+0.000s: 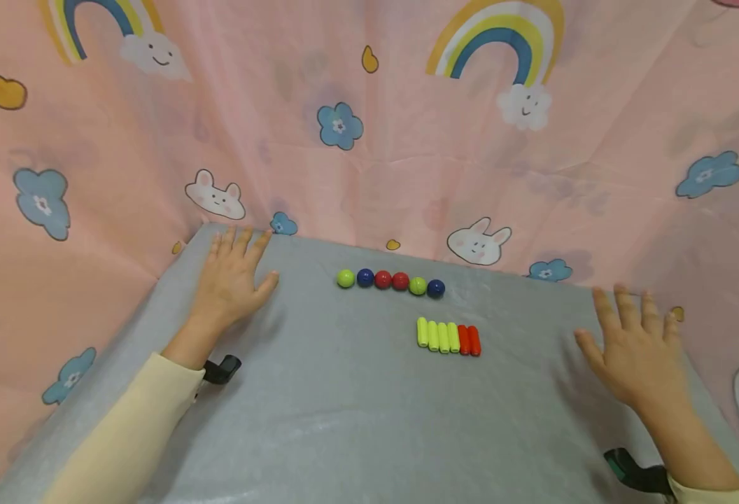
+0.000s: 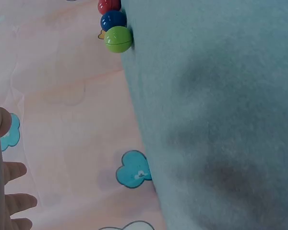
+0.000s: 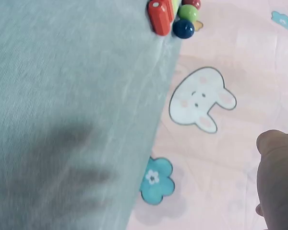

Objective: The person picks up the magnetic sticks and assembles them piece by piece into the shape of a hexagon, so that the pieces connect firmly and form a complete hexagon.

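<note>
On the grey tabletop (image 1: 319, 413) I see six glossy balls (image 1: 383, 280) lying in a row, green, blue, red, red, green, blue from left to right, and, near the row's right half, six short sticks (image 1: 454, 337) side by side, four yellow-green and two red.

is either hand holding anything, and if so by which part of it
Nothing is held: the left hand and right hand are both open, apart from the balls and sticks.
</note>
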A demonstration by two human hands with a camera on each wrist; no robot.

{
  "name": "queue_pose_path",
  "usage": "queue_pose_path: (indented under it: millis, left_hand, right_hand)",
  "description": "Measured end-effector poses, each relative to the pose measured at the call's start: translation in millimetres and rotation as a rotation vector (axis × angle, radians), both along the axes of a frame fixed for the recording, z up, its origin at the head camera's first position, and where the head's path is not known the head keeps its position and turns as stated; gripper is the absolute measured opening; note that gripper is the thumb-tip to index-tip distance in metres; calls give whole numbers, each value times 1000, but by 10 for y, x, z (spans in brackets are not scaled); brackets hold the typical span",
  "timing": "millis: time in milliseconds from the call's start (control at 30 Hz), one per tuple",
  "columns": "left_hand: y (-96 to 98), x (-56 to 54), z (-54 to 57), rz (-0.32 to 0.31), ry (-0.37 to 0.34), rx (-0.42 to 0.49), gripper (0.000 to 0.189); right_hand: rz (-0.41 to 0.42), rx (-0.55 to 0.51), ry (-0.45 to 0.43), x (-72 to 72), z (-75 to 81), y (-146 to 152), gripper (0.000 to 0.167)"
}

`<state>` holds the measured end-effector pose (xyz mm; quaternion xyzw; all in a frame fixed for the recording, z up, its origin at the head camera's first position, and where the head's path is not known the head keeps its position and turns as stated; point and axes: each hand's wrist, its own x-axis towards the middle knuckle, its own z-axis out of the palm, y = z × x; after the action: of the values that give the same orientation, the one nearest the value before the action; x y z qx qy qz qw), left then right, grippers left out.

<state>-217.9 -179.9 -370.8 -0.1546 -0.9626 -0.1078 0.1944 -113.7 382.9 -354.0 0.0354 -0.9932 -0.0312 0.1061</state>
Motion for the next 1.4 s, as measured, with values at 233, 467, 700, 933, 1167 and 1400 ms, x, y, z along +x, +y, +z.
queue_pose_path:
  millis: [233, 467, 700, 933, 1167, 1400]
  left_hand:
    - [165, -136, -32, -51, 21, 52, 69]
    - [352, -286, -108, -93, -62, 96, 69]
    - [605, -439, -237, -137, -265, 189, 66]
    - [791, -580, -422, -164, -455, 412, 63]
    - [861, -628, -514, -128, -531, 471, 58]
    - [918, -664, -569, -140, -557, 424, 54]
  right_hand:
    - [63, -61, 9, -108, -35, -168, 72]
    - [144, -149, 8, -250, -85, -449, 60]
    - [207, -297, -123, -405, -252, -654, 48]
    - [237, -338, -215, -470, -427, -793, 53]
    - [274, -315, -275, -517, -522, -920, 57]
    - [248, -308, -321, -528, -579, -991, 52]
